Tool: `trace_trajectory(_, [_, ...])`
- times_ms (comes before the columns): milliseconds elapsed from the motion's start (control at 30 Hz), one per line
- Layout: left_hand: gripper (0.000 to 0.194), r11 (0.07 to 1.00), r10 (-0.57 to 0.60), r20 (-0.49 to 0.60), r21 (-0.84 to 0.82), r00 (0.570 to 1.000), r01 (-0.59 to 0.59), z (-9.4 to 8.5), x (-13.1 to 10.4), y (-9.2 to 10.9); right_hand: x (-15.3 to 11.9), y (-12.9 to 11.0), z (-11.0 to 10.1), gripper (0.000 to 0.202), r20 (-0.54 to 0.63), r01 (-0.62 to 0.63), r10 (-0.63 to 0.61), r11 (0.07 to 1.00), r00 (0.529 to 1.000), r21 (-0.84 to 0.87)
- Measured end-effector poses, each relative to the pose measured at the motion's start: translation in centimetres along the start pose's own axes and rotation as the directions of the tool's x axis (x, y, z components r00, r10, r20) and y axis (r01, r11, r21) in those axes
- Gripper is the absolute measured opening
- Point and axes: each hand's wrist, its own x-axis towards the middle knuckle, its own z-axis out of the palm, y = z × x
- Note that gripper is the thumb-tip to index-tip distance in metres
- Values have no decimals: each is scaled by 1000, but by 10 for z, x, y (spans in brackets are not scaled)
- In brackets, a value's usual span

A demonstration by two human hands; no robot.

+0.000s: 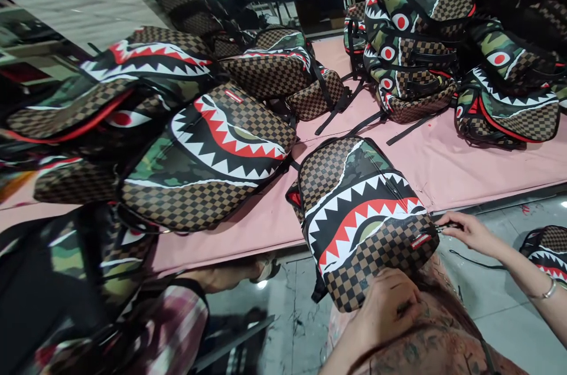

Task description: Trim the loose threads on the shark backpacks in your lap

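A checkered and camouflage backpack with a shark-mouth print [363, 215] lies tilted over the front edge of the pink table, its near end above my lap. My left hand [390, 298] rests against its near edge with curled fingers; what they hold, if anything, is hidden. At the right edge of the bag, my right hand [465, 232] pinches something small and dark beside the zipper edge. A bracelet shows on my right wrist.
Similar backpacks [212, 156] lie on the pink table [443, 171] at the left, with stacked ones [410, 56] at the back right. A person in a plaid garment [175, 328] is close on the left. Another bag [549, 251] sits at the far right.
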Motion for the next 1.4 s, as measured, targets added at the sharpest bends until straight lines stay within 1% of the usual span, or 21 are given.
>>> trace_trajectory(33, [10, 1000, -12, 32, 6, 999, 12, -1, 2, 1, 0, 6, -7, 29, 11, -70, 70, 998, 998, 5])
trace_trajectory(100, [26, 999, -34, 77, 19, 996, 33, 0, 6, 2, 2, 15, -19, 31, 48, -148, 148, 989, 988, -10])
trace_trajectory(133, [27, 1000, -29, 85, 15, 996, 28, 1, 7, 1, 4, 18, -23, 31, 66, -166, 167, 986, 984, -22])
trace_trajectory(200, [12, 1000, 5, 54, -15, 999, -5, 5, 9, -1, 7, 20, -28, 31, 108, -182, 186, 982, 977, -44])
trace_trajectory(233, [5, 999, 13, 25, -33, 1000, -13, 8, 10, -2, 9, 19, -28, 30, 128, -183, 188, 982, 974, -52])
trace_trajectory(333, [4, 998, -23, -24, -52, 999, 22, 14, 9, -7, 14, 12, -27, 27, 159, -170, 180, 983, 971, -74])
trace_trajectory(400, [5, 998, -46, -29, -46, 999, 44, 15, 7, -9, 17, 6, -26, 24, 169, -152, 168, 983, 971, -105])
trace_trajectory(600, [5, 997, -47, -50, -60, 998, 44, 14, 3, -12, 24, -9, -28, 20, 172, -101, 146, 964, 974, -245])
trace_trajectory(767, [6, 994, -93, -87, -63, 992, 88, 15, 0, -17, 25, -2, -32, 24, 158, -121, 157, 969, 975, -214])
trace_trajectory(933, [9, 988, -139, -88, -78, 986, 132, 13, -1, -19, 24, 5, -38, 26, 215, -132, 171, 974, 962, -181])
trace_trajectory(1200, [10, 985, -149, -89, -105, 985, 140, 11, -2, -20, 31, -4, -41, 23, 255, -120, 162, 978, 953, -173])
trace_trajectory(1400, [10, 985, -149, -98, -104, 984, 139, 10, -2, -21, 36, -10, -38, 23, 302, -107, 159, 978, 940, -181])
